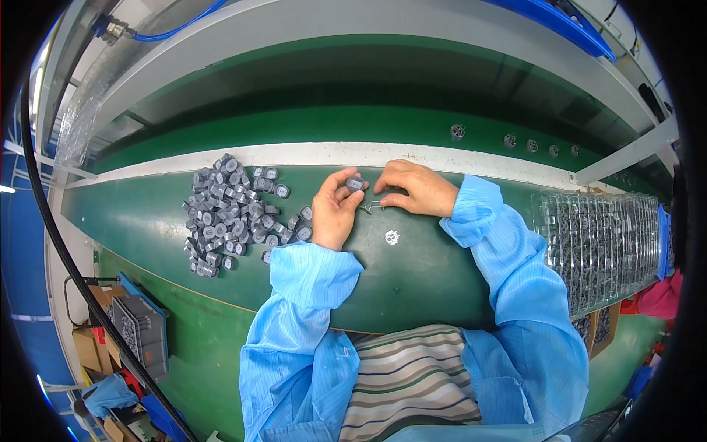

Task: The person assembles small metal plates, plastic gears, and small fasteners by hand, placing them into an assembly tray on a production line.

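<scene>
My left hand [336, 211] is closed around a small grey plastic housing [355, 183], held between thumb and fingers with its face turned up. Just right of it, my right hand [418, 189] hovers low over the bench, its thumb and forefinger curved with a gap between them. Small shiny metal pieces [366, 210] lie by the right thumb tip; whether the thumb touches one I cannot tell. A white round part with cut-outs [392, 237] rests on the green bench below the hands. To the left spreads a heap of similar grey housings [224, 214].
Stacked clear plastic trays [600, 243] full of small parts stand at the bench's right end. Beyond a white rail [317, 153], several small round parts [510, 140] sit on a green strip. A grey crate [140, 331] is on the floor at left. A black cable [66, 258] hangs at left.
</scene>
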A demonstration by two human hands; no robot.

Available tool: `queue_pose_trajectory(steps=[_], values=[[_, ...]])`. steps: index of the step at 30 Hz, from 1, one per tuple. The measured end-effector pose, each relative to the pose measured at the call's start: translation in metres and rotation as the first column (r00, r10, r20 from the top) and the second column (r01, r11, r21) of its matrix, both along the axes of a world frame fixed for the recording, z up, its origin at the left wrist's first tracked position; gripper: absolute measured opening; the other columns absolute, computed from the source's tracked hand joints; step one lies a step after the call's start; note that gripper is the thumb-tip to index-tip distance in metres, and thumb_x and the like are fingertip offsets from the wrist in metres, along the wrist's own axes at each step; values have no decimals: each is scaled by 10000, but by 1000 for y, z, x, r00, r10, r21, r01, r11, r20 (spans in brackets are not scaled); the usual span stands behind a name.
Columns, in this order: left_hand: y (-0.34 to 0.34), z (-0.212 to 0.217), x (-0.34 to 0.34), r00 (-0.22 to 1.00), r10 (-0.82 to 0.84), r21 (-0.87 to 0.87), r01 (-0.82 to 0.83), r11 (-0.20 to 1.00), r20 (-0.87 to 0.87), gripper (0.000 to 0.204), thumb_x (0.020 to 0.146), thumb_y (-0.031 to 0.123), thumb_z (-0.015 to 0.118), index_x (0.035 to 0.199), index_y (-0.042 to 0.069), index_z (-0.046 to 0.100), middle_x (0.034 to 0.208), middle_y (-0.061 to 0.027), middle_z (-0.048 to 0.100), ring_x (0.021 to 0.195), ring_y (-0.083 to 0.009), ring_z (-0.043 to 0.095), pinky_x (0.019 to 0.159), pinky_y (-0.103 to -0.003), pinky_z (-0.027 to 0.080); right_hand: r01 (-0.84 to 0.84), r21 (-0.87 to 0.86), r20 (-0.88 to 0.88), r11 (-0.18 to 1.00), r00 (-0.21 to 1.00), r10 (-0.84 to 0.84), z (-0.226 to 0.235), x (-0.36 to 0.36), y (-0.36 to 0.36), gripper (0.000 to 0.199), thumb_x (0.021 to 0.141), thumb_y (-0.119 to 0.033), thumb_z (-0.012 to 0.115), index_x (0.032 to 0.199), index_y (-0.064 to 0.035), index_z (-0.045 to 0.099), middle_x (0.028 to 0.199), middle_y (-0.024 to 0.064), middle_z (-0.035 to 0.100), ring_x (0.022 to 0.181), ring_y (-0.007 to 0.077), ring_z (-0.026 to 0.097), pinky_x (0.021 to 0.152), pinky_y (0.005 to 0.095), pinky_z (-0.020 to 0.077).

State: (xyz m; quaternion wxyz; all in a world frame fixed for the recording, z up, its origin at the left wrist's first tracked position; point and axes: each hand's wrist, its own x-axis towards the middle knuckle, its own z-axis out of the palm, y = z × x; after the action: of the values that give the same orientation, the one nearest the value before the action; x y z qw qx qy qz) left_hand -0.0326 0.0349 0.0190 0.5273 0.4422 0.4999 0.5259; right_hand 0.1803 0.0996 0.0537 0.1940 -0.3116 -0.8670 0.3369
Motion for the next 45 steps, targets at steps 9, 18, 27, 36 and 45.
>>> queue_pose_trajectory(steps=[9,18,27,36,45], values=[[1,-1,2,990,67,125,-52,991,-124,527,846,-180,680,1334,-9,575,1233,-140,680,1037,-174,692,850,-260,575,-201,-15,53,980,978,201,-1,3,5,237,761,-144,852,878,-46,671,920,84,626,920,284,636,781,396,531],[-3,5,9,906,143,267,-34,963,-400,546,795,-173,720,1295,13,604,1157,-131,722,955,-168,710,801,-275,580,-79,-114,-34,990,997,76,-1,1,3,146,835,-120,813,897,-63,694,809,44,607,778,158,613,710,320,514],[-7,0,19,987,50,212,-16,977,-154,529,779,-153,768,1257,12,617,1106,-118,735,960,-143,706,808,-271,580,151,-97,-434,984,883,-179,-8,-17,-11,110,884,-60,780,891,-28,675,895,19,615,787,91,576,678,270,469],[-14,17,18,887,220,347,-74,935,-405,494,709,-58,852,1159,24,663,1050,-97,743,1008,-203,703,920,-350,554,50,-525,-443,850,837,-322,-9,-21,-15,114,893,-31,739,983,-9,672,907,66,664,812,145,657,673,295,527],[-4,5,-15,-178,474,502,-177,846,-862,524,895,141,704,1364,-24,537,1469,-244,483,1428,-458,397,1190,-551,307,653,452,-257,608,748,-612,-24,55,62,110,836,-74,735,933,-24,741,925,156,701,892,336,636,810,441,526]])
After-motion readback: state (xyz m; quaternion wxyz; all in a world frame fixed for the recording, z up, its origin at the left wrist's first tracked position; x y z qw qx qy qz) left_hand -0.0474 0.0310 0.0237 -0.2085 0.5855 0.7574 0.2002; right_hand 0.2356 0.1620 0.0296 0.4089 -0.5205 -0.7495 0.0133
